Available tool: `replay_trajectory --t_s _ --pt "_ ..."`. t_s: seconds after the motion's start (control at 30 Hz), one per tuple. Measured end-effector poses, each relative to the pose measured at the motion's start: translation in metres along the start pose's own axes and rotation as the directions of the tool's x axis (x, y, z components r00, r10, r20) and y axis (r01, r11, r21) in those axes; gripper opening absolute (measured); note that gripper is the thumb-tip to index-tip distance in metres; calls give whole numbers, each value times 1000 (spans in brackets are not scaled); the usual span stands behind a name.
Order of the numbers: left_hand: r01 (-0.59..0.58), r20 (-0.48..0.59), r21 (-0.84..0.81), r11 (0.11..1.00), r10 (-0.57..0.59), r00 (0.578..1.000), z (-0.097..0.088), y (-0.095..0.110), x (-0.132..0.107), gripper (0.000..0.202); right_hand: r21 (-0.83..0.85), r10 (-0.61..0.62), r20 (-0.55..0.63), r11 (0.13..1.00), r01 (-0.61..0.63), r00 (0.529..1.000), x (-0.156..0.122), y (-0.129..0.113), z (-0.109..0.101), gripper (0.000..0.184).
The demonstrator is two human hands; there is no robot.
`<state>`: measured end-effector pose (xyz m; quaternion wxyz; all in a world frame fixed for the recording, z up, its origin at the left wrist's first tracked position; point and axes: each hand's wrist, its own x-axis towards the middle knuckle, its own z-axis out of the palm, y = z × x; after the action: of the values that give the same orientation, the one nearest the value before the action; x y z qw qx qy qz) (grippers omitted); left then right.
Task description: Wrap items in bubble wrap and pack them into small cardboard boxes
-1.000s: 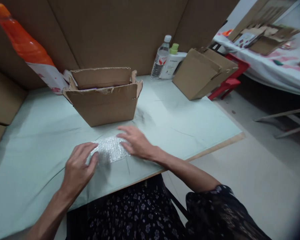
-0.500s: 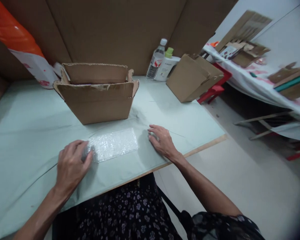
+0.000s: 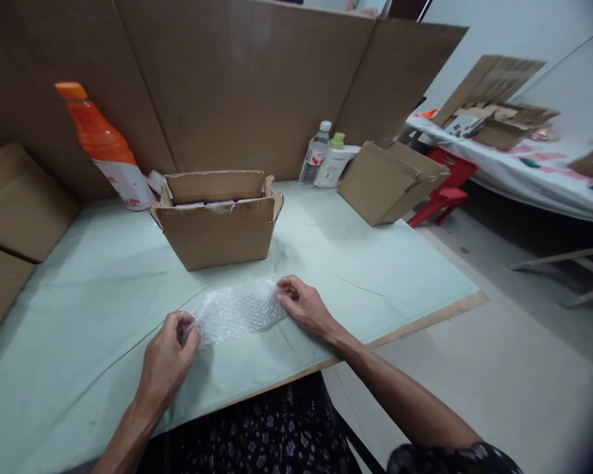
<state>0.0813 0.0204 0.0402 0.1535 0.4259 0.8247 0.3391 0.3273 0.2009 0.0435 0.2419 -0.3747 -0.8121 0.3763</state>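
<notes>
A strip of clear bubble wrap stretches between my two hands just over the pale green tabletop. My left hand pinches its left end, the thumb and fingers closed around the edge. At the right end my right hand grips the plastic between thumb and curled fingers. The strip sags a little and looks crinkled. Behind it stands an open cardboard box with its top flaps up; purplish items show inside, too little of them to name.
An orange bottle stands at the back left by a cardboard screen. Toward the back right are a water bottle, a white bottle with a green cap and another carton. A red chair stands beyond the table.
My right hand has moved left and taken hold of the bubble wrap's right end. The wrap, flat before, is now crinkled between both hands. The view has tilted up.
</notes>
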Motion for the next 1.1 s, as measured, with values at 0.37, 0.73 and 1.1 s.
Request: replay_trajectory --t_s 0.37,0.73,1.1 --pt "249 1 -572 781 -303 953 7 7 -12 58 129 -7 141 992 -11 990 -2 -5 4 46" --pt "296 85 -841 454 -430 899 -16 9 -29 44 145 -84 120 987 66 989 -9 -8 3 26" --pt "325 142 -566 758 -298 944 -15 7 -18 69 59 -137 214 990 127 967 -5 -5 -2 26"
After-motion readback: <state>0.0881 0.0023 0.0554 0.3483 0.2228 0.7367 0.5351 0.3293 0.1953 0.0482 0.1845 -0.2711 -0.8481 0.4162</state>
